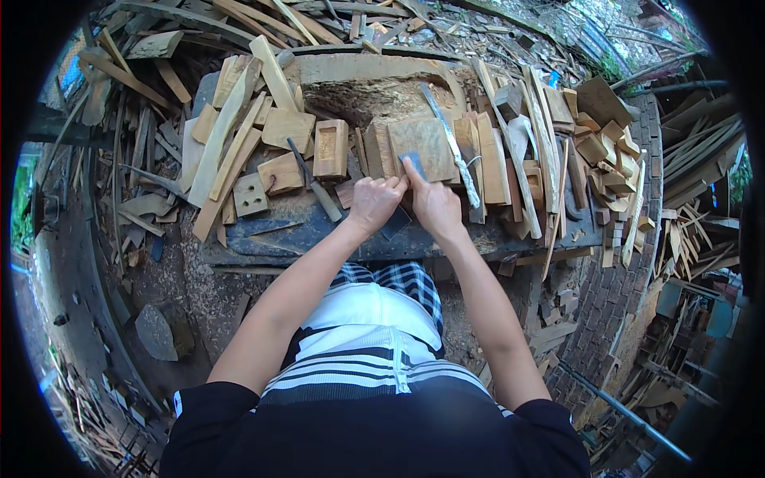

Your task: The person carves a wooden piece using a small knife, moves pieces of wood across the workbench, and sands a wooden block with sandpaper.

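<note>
My right hand (437, 209) is closed around a flat blue-grey piece (413, 166), its index finger stretched along it. The piece's far end rests on a squared wooden block (422, 137). Just left of it, my left hand (378, 201) is curled shut against the near side of the block. Whatever lies inside those fingers is hidden. Below and between the hands, a dark flat piece (396, 224) shows on the bench. A chisel-like tool (320, 191) with a wooden handle lies left of my left hand. Right of the block lies a long narrow tool (448, 131) with a wrapped white handle.
The dark workbench (279, 239) carries wooden blocks and long strips on both sides. A hollowed block (330, 149) and a block with drilled holes (250, 195) stand at left. A large hollowed log (351, 72) backs the bench. Offcuts (613, 163) pile up at right.
</note>
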Available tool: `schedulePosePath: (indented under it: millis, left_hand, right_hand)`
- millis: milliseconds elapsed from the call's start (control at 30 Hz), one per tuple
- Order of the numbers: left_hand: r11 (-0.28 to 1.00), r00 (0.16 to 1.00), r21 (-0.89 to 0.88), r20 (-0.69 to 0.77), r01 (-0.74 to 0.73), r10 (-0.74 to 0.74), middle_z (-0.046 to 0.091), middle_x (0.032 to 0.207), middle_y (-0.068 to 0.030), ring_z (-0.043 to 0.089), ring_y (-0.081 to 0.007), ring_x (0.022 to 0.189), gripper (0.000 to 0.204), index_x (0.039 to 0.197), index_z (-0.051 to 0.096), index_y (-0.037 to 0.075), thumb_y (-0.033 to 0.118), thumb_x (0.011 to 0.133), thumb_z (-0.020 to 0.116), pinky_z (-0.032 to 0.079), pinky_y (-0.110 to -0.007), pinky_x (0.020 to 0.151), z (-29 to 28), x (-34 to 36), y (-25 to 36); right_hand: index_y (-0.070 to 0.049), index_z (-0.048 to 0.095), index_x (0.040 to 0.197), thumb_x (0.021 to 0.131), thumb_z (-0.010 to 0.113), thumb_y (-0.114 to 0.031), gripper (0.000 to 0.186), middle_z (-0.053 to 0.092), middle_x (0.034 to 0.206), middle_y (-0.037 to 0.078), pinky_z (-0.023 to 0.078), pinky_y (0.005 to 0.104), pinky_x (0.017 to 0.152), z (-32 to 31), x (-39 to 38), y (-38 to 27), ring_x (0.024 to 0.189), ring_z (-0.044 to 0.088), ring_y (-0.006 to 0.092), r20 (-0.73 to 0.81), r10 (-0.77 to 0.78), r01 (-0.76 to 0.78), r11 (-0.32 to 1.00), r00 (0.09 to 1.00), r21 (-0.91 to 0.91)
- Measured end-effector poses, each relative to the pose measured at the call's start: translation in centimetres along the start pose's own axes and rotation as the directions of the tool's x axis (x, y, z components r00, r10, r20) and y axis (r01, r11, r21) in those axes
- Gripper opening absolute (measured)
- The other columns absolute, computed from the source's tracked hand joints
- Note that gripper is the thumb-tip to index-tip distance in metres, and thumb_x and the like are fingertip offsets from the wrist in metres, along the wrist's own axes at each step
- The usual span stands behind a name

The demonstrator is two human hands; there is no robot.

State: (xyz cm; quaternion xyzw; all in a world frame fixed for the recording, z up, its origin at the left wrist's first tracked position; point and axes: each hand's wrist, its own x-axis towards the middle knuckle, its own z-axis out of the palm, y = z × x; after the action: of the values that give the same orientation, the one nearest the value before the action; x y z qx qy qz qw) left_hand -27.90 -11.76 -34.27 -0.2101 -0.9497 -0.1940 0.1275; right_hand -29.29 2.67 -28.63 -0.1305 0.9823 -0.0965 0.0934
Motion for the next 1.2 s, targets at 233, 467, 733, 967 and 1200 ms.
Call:
schedulePosePath:
  millis: [233,467,733,967,1200]
  left_hand:
    - [0.999,1.000,0.042,-0.012,0.021,-0.021,0.063,0.089,-0.0012,0.063,-0.0171,0.086,0.016,0.090,0.070,0.013,0.015,0.077,0.061,0.051,-0.032,0.068,-1.5,0.7,0.2]
    - [1.000,0.993,0.007,-0.113,0.021,-0.020,0.067,0.105,-0.0014,0.062,-0.0185,0.090,0.018,0.088,0.071,0.011,0.014,0.072,0.062,0.051,-0.034,0.080,-1.3,0.7,0.6]
    - [0.994,0.994,-0.014,-0.034,0.106,-0.107,0.068,0.113,0.0016,0.067,-0.0158,0.067,0.014,0.089,0.071,0.016,0.018,0.079,0.062,0.052,-0.031,0.064,-0.6,0.1,-0.2]
    - [0.997,0.998,-0.040,-0.006,0.067,-0.068,0.069,0.111,0.0030,0.066,-0.0173,0.059,0.013,0.091,0.070,0.016,0.019,0.081,0.062,0.051,-0.032,0.051,-0.8,1.1,0.2]
    - [0.992,0.994,-0.050,0.020,0.113,-0.112,0.069,0.112,0.0007,0.067,-0.0187,0.060,0.017,0.096,0.068,0.015,0.019,0.080,0.065,0.053,-0.032,0.052,-0.6,0.5,-0.4]
  right_hand:
    - [-0.032,0.046,0.140,0.090,0.050,-0.021,0.051,0.067,0.073,0.020,0.055,0.0484,0.061,0.4,3.7,0.0,0.070,0.068,0.0364,0.037,-0.002,0.003,0.999,0.999,-0.036]
    - [-0.031,0.042,0.142,0.090,0.051,-0.022,0.054,0.067,0.076,0.020,0.055,0.0480,0.060,-0.2,4.9,0.1,0.070,0.069,0.0369,0.039,-0.045,0.047,0.997,0.998,-0.060]
    - [-0.031,0.043,0.142,0.089,0.053,-0.021,0.055,0.067,0.074,0.021,0.055,0.0482,0.058,-0.6,2.9,-0.3,0.068,0.068,0.0368,0.127,-0.016,0.023,0.998,0.992,-0.058]
    - [-0.031,0.042,0.142,0.089,0.051,-0.018,0.055,0.068,0.080,0.020,0.055,0.0502,0.066,-0.4,6.8,0.4,0.076,0.068,0.0393,0.072,0.033,-0.031,0.999,0.997,-0.033]
    - [-0.033,0.040,0.143,0.090,0.048,-0.018,0.055,0.065,0.069,0.022,0.053,0.0502,0.055,-1.1,1.0,1.4,0.063,0.067,0.0391,0.116,0.015,-0.008,0.998,0.993,-0.063]
